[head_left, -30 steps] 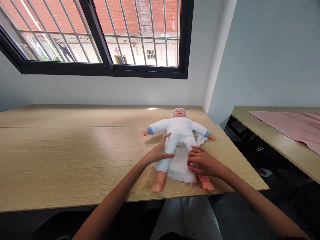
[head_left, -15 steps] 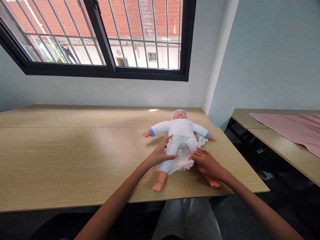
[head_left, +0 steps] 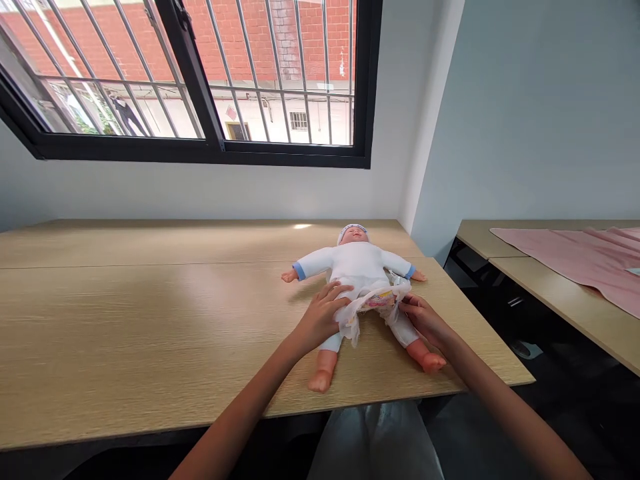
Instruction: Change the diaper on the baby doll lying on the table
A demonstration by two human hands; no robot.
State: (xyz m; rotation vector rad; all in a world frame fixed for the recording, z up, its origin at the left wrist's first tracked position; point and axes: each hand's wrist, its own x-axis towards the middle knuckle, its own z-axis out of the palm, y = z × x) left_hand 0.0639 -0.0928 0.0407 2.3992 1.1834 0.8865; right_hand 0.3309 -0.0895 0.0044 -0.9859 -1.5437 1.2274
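Observation:
A baby doll (head_left: 356,260) in a white suit with blue cuffs and a white cap lies on its back, feet toward me. Its arms and legs are spread. A thin white diaper (head_left: 383,298) with a coloured print is folded up over the doll's crotch, its edges loose and crumpled. My left hand (head_left: 324,315) is at the doll's hip on the left, fingers closed at the diaper's left edge; its grip is partly hidden. With bent fingers, my right hand (head_left: 424,316) pinches the diaper's right edge above the doll's leg.
The doll lies near the right end of a wooden table (head_left: 150,333). Across a gap to the right, another table (head_left: 560,280) bears a pink cloth (head_left: 575,257). A barred window (head_left: 280,80) is in the wall behind.
The diaper's front has come up from between the doll's legs to its lower belly. My right hand has risen with it, and my left hand has closed in at the diaper's left edge.

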